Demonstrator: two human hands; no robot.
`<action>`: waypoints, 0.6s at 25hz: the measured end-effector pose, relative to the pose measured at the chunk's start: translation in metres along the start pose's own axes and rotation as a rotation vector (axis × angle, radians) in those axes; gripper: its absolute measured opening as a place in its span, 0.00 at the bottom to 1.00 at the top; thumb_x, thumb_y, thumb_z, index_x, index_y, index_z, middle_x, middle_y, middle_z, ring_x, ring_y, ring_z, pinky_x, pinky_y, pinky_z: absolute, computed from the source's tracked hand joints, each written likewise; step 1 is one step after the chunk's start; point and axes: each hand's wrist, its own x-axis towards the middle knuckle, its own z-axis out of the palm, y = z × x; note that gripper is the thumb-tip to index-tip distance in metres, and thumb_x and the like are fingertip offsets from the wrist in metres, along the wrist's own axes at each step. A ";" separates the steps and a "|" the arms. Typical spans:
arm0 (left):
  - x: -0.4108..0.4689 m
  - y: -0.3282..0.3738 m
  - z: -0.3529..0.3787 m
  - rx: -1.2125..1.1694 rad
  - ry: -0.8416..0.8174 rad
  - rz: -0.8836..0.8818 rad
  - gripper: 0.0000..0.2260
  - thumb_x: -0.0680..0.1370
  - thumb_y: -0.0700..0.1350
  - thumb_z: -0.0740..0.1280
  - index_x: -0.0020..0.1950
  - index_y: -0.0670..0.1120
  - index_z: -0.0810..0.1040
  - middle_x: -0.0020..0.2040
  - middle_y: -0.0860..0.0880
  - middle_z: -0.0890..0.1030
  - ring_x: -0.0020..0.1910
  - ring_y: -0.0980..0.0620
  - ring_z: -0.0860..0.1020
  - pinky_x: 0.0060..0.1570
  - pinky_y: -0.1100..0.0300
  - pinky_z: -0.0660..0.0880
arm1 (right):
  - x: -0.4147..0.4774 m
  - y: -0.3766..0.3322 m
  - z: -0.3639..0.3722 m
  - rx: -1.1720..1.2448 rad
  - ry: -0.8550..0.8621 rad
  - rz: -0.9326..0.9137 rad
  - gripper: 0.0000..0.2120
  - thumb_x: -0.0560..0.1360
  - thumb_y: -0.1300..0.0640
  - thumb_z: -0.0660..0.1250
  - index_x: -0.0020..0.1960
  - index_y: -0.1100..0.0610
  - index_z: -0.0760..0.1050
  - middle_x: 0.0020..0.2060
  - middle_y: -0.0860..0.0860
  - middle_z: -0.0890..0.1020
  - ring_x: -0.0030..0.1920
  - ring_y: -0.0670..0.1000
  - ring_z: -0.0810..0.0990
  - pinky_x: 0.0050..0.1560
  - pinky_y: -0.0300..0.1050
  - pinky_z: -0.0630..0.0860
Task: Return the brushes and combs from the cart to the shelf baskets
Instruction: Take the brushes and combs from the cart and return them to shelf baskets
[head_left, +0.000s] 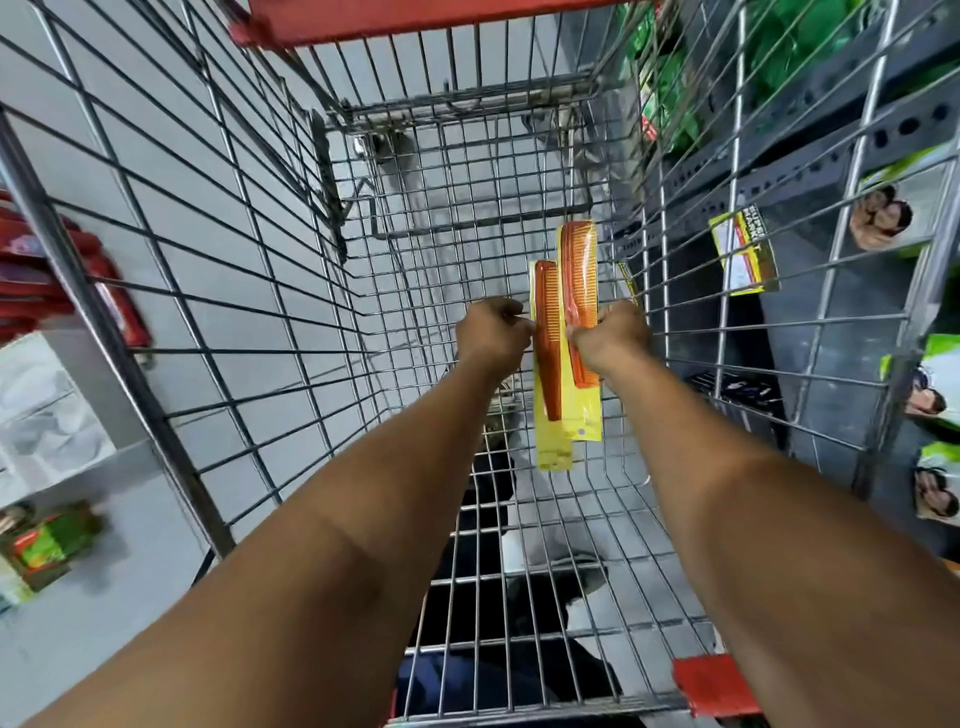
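Observation:
Both my arms reach down into a wire shopping cart (218, 291). Two orange combs on yellow backing cards hang between my hands. My left hand (493, 332) pinches the left edge of the shorter comb pack (548, 343). My right hand (613, 332) grips the taller comb pack (579, 275), which overlaps the first on its right side. Both packs are held upright above the cart floor. No brushes show in the cart.
The cart's red handle (415, 21) is at the top and a red corner bumper (722, 686) at bottom right. Dark shelving (810, 171) with green and yellow packaged goods stands to the right. Red packs (62, 280) and a white shelf (47, 415) lie to the left.

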 end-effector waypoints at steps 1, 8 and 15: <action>0.001 0.000 0.000 -0.021 -0.013 -0.008 0.15 0.73 0.39 0.72 0.58 0.41 0.79 0.49 0.42 0.85 0.44 0.46 0.84 0.52 0.48 0.81 | 0.000 0.001 0.001 0.005 -0.008 0.000 0.18 0.70 0.54 0.71 0.56 0.58 0.69 0.56 0.58 0.76 0.50 0.56 0.75 0.42 0.46 0.71; 0.003 0.002 -0.002 -0.027 0.025 -0.043 0.12 0.68 0.39 0.77 0.48 0.45 0.81 0.44 0.45 0.85 0.45 0.48 0.83 0.47 0.54 0.81 | 0.003 0.004 0.001 0.079 -0.052 -0.020 0.20 0.71 0.56 0.69 0.59 0.57 0.66 0.59 0.58 0.75 0.55 0.58 0.75 0.53 0.50 0.75; -0.014 0.001 -0.030 -0.312 0.003 -0.093 0.08 0.72 0.32 0.69 0.46 0.43 0.78 0.36 0.41 0.81 0.29 0.47 0.78 0.27 0.61 0.75 | -0.019 0.001 -0.010 0.260 -0.101 -0.107 0.23 0.74 0.61 0.65 0.67 0.55 0.63 0.62 0.55 0.73 0.38 0.46 0.72 0.38 0.41 0.72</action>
